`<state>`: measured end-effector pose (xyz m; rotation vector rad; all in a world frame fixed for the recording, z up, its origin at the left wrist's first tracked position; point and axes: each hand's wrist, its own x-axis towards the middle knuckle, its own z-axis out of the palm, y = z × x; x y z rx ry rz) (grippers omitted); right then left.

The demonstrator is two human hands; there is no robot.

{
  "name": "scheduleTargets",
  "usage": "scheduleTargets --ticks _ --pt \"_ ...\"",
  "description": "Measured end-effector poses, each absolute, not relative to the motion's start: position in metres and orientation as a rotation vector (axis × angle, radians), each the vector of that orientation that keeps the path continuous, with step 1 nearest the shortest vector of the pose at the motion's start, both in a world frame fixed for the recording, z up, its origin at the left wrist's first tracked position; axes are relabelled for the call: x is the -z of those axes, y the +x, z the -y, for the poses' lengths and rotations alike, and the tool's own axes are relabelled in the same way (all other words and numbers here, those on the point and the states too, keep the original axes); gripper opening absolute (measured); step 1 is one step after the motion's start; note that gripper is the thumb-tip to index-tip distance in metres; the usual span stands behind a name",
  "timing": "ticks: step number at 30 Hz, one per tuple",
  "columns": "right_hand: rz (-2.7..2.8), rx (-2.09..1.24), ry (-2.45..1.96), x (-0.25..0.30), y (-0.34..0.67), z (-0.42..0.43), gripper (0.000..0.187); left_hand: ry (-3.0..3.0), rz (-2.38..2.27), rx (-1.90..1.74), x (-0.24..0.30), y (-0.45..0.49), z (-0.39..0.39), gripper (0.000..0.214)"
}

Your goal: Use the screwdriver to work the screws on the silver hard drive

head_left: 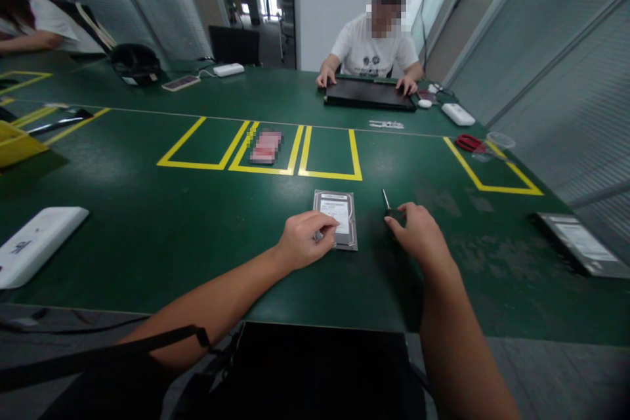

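A silver hard drive [339,213] with a white label lies flat on the green table [197,223] in front of me. My left hand [304,238] rests on its near left corner, fingers curled in a pinch on the drive's edge. My right hand [416,233] lies just right of the drive, fingers closed over the black handle of a screwdriver [386,202] whose metal shaft points away from me along the table.
Yellow tape boxes mark the table beyond the drive; one holds a pink card [266,146]. A white device [34,243] lies at left, another hard drive [581,243] at right, red scissors [470,143] far right. A person opposite has hands on a black laptop [369,95].
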<state>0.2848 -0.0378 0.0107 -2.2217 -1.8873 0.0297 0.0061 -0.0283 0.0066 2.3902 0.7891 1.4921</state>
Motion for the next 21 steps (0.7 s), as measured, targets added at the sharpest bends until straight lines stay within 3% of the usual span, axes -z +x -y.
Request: scheduleTargets --ticks 7,12,21 --pt "1.928 -0.256 -2.359 -0.02 0.273 0.046 0.035 2.361 -0.79 -1.452 -0.007 0.007 0.029 0.008" --pt "1.899 -0.333 -2.518 -0.026 0.267 0.048 0.033 2.442 -0.735 -1.203 -0.01 0.016 0.028 0.017" --pt "1.808 -0.303 -2.552 -0.031 0.265 0.045 0.025 2.673 -0.951 -0.729 -0.016 0.034 0.04 0.013"
